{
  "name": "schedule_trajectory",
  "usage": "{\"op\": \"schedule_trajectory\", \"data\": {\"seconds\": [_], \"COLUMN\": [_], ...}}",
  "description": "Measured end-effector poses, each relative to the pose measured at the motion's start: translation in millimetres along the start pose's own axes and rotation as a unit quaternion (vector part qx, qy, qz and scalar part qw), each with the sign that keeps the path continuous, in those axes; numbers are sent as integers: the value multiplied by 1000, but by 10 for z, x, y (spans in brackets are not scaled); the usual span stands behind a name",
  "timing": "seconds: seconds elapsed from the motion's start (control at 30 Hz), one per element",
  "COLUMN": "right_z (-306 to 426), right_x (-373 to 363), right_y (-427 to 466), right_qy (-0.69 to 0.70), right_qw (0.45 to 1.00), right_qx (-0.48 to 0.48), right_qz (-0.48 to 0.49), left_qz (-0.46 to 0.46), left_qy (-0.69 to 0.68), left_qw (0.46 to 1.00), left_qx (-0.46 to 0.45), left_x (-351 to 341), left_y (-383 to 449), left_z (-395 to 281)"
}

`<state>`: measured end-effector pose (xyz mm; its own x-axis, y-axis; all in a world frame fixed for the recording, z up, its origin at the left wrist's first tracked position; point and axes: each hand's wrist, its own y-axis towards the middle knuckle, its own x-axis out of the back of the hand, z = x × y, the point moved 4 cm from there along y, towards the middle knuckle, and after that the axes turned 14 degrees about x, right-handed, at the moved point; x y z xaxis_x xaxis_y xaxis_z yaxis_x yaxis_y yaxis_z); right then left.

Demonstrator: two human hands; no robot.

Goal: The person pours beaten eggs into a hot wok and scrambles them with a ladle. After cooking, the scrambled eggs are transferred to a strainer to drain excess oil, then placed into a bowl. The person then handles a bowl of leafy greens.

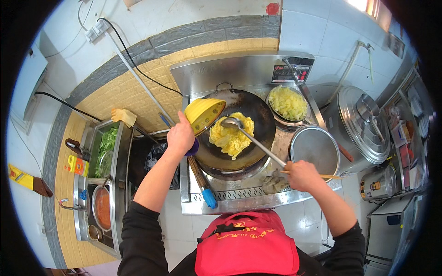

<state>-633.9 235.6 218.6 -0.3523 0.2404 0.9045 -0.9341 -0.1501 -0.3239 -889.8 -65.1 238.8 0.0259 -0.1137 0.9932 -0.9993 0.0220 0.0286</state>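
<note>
My left hand (pixel 181 135) grips a yellow bowl (pixel 203 115) by its side, tilted over the left part of a black wok (pixel 257 107). A purple thing (pixel 192 147) shows beside that hand; I cannot tell what it is. In my right hand (pixel 302 176) are the handle of a metal ladle (pixel 264 148) and a pair of wooden chopsticks (pixel 329 177), which stick out on both sides of the fist. The ladle's head lies on a mass of folded yellow egg (pixel 232 138) in the middle of the wok.
Chopped pale-green vegetable (pixel 288 103) fills a dish behind right. Below it stands a pot (pixel 315 151) of greyish liquid. A bamboo brush (pixel 198 179) and a grey rag (pixel 274 182) lie on the stove's front. At left is a sink (pixel 124 148); at right, a large lidded pot (pixel 352 120).
</note>
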Motion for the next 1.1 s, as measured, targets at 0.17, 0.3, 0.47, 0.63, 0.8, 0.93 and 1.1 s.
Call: {"op": "schedule_trajectory", "data": {"seconds": [0.17,0.3,0.47,0.63,0.8,0.93,1.1], "right_z": [139,17,-31,-22,121,175,138], "right_x": [-112,73,40,-178,-170,-3,104], "right_y": [-5,-251,-207,-10,-113,-305,-563], "right_qy": [25,49,48,62,149,127,65], "right_qw": [999,999,994,992,987,992,997], "right_qx": [29,20,-9,-56,-32,-2,29], "right_qz": [3,-3,-100,-91,-48,-20,37], "left_qz": [-1,6,13,16,13,16,8], "left_qy": [7,4,7,8,-1,4,-5], "left_qw": [1000,1000,1000,1000,1000,1000,1000], "left_qx": [-1,2,5,15,10,9,-3], "left_x": [1,-10,-25,-4,-15,-45,-74], "left_y": [-4,14,24,28,27,27,23], "left_z": [-30,-36,-27,-22,-29,-9,-14]}}
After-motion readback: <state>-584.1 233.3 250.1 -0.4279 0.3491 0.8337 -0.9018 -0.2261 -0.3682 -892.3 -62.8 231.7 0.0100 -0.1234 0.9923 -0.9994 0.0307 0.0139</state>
